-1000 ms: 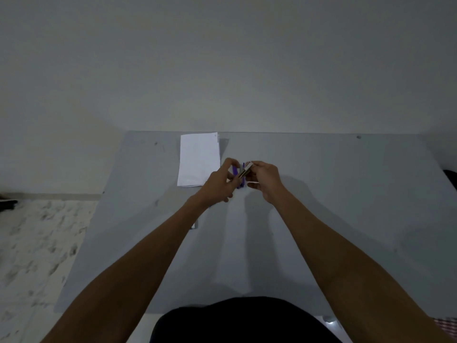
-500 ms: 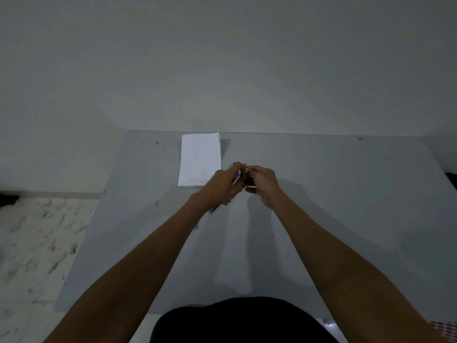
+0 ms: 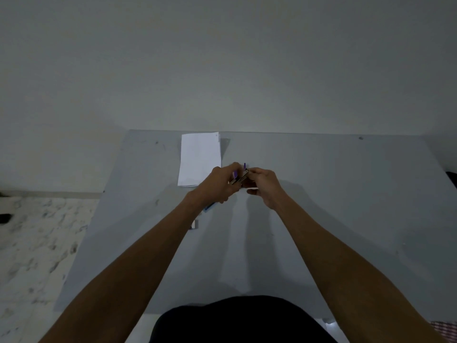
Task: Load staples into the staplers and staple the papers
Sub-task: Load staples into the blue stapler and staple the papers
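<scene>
A small purple stapler (image 3: 239, 176) with a metal magazine is held above the middle of the grey table (image 3: 346, 206), between both hands. My left hand (image 3: 217, 185) grips its left end, with purple plastic showing past the fingers. My right hand (image 3: 263, 185) pinches the metal part at the right end; a pale strip shows under its fingers, too small to identify. A stack of white papers (image 3: 199, 158) lies flat at the table's far edge, just left of the hands.
A small blue-and-white box (image 3: 209, 207) lies on the table under my left wrist. A small metallic piece (image 3: 194, 224) lies nearer, beside my left forearm. The table's left edge drops to a speckled floor (image 3: 37, 243). A wall stands behind the table.
The hands stayed close together over the same spot. The stapler has been turned a little between them, and the blue-and-white box has come into view under my left wrist.
</scene>
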Tool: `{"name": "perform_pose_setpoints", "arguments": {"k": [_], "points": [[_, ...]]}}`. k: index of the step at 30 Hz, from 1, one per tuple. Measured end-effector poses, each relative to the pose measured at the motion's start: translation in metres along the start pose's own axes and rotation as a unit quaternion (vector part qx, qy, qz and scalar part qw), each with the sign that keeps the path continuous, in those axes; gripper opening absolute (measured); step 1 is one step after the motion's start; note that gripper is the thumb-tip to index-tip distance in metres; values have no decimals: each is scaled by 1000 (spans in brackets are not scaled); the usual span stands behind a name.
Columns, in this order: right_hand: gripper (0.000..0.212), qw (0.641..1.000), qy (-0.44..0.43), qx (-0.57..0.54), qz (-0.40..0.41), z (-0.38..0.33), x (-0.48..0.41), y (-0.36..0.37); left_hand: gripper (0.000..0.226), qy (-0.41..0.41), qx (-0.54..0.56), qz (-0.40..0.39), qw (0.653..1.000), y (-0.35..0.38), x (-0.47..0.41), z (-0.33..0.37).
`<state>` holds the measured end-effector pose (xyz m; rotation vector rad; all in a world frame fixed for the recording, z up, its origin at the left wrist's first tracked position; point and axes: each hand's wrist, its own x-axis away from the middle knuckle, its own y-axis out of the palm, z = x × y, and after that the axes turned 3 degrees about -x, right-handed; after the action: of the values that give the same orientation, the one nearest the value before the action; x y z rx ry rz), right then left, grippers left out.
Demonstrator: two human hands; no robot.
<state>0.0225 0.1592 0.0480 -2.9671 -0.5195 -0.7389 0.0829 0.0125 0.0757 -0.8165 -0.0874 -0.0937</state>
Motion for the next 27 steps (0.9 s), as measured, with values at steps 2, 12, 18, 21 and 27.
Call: {"name": "perform_pose_setpoints", "arguments": {"k": [2,12,18,21,27], "points": [[18,1000,7,13,-5,0,0,-2,16,-2,-10,0,1000,-1,0,0],[22,978,-2,199,-64,-21,-4,-20,21,71,-117,-21,990,-5,-1,2],[20,957,48,269,-98,-32,-11,-23,20,73,-134,-36,988,5,-3,-2],[20,958,52,267,-94,-32,-12,-24,23,70,-144,-41,986,7,-3,-3],[25,994,84,29,-59,-17,-12,-28,36,122,-268,-36,955,3,-3,4]]}}
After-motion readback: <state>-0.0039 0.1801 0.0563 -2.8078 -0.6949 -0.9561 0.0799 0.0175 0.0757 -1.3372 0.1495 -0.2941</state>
